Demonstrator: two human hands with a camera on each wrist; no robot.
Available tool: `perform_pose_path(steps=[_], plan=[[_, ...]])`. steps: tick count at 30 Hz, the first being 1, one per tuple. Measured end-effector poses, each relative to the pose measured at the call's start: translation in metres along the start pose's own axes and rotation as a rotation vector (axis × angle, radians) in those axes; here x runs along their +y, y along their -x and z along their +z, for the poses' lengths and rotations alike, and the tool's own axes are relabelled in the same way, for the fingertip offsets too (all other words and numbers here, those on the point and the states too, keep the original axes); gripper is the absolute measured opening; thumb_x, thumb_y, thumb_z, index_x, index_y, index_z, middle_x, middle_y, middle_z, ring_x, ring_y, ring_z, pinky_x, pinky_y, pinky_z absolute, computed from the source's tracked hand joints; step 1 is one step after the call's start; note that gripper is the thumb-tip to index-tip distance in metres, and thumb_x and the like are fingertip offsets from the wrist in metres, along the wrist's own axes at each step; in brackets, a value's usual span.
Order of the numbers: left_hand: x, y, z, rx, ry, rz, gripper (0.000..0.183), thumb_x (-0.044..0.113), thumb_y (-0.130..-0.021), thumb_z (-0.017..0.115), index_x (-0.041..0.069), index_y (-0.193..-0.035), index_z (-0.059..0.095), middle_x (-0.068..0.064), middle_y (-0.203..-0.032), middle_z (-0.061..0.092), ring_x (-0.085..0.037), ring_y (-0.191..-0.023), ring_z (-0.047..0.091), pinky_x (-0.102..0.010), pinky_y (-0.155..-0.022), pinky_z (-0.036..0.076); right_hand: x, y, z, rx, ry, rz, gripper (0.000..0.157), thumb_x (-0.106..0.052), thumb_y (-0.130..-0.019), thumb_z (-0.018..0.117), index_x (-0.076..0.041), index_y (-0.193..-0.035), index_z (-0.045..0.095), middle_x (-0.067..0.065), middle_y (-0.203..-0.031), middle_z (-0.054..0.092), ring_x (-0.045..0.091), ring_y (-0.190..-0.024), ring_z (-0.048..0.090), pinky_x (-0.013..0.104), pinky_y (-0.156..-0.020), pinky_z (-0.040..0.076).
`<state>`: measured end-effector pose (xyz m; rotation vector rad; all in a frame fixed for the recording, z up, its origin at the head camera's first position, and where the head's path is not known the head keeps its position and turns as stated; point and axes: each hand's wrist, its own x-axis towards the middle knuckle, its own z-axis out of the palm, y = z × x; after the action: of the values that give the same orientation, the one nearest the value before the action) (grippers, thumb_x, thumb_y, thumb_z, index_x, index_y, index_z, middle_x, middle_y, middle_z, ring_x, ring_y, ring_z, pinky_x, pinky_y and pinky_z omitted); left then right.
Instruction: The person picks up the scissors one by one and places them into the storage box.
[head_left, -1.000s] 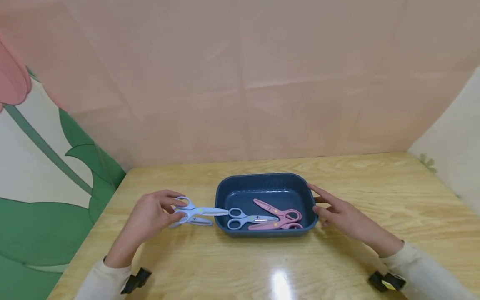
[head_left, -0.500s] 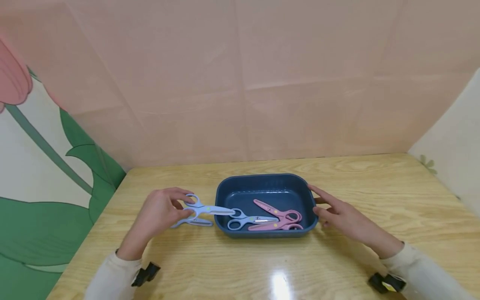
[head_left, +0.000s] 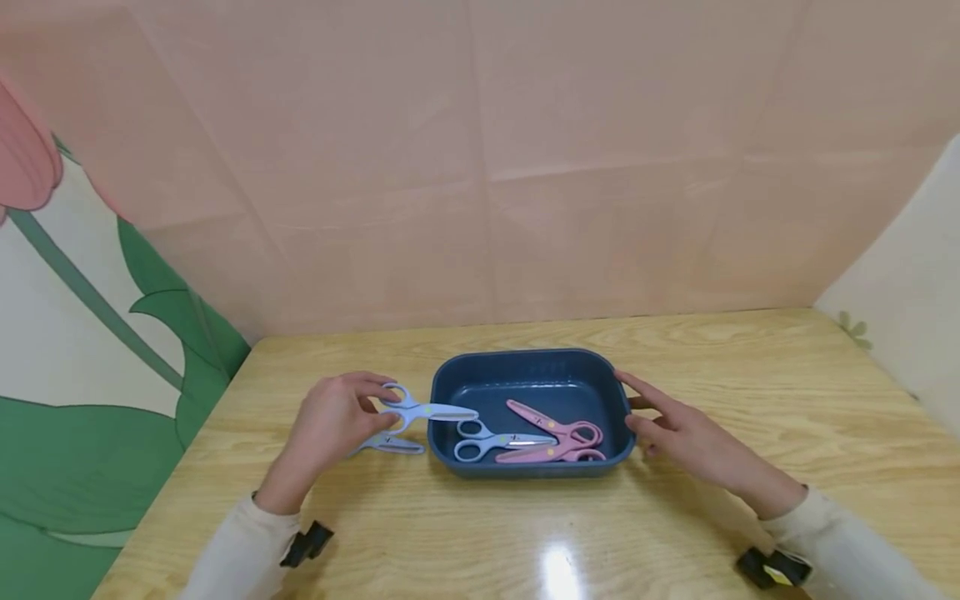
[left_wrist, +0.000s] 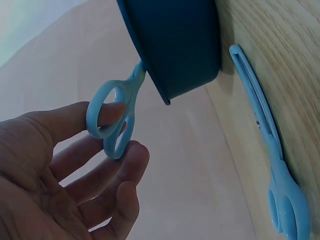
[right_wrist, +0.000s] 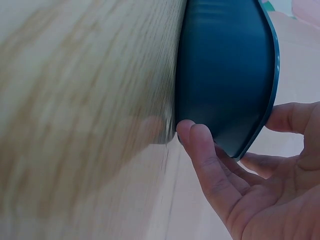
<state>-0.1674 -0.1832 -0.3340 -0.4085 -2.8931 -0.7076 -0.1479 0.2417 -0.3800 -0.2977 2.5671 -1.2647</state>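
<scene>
My left hand (head_left: 333, 425) pinches a pair of light blue scissors (head_left: 446, 412) by the finger loops, thumb and fingers on the handle. The blades point right and reach over the left rim of a dark blue rectangular bin (head_left: 525, 471). A second pair of light blue scissors (left_wrist: 287, 200) lies on the table below that hand, partly hidden by it in the head view. Inside the bin rest light blue scissors (head_left: 487, 442) and pink scissors (head_left: 558, 446). My right hand (head_left: 686, 433) touches the bin's right end, its fingers and thumb against the outer wall and rim.
The bin stands on a light wood-grain table (head_left: 465, 533). A pink-beige backdrop (head_left: 480, 167) rises behind it, with a green leaf-patterned wall (head_left: 67, 467) to the left and a white wall (head_left: 915, 275) to the right.
My left hand has moved right and slightly away from me with the blue scissors, bringing the blade tips further over the bin. The right hand and bin have stayed in place.
</scene>
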Motion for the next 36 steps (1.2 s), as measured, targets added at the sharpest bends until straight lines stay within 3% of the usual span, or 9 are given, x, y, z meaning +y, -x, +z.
perform_pose_path(steps=[14,26,36], plan=[[0.008,-0.004,0.008,-0.008,-0.047,-0.039,0.016,0.018,-0.076,0.086,0.02,-0.091,0.081,0.003,-0.117,0.073,-0.003,-0.07,0.064,-0.027,-0.067,0.05,0.002,0.002,0.006,0.006,0.001,-0.003,0.065,-0.026,-0.104,0.052,-0.027,-0.16,0.019,0.034,-0.143,0.047,0.019,-0.08,0.064,0.027,-0.069,0.054],[0.012,-0.013,0.016,0.014,-0.05,-0.011,0.015,0.023,-0.075,0.086,0.022,-0.088,0.081,0.006,-0.114,0.074,-0.011,-0.082,0.067,-0.027,-0.066,0.049,0.0,0.0,-0.001,0.018,0.029,-0.025,0.064,-0.025,-0.104,0.051,-0.024,-0.16,0.019,0.032,-0.142,0.049,0.018,-0.078,0.063,0.027,-0.066,0.053],[0.016,-0.017,0.02,0.039,-0.054,0.034,0.016,0.018,-0.074,0.084,0.02,-0.089,0.081,0.005,-0.115,0.072,-0.02,-0.092,0.07,-0.037,-0.074,0.053,0.0,0.0,0.0,0.017,0.04,-0.022,0.064,-0.027,-0.105,0.051,-0.025,-0.16,0.019,0.031,-0.142,0.05,0.018,-0.078,0.063,0.025,-0.065,0.052]])
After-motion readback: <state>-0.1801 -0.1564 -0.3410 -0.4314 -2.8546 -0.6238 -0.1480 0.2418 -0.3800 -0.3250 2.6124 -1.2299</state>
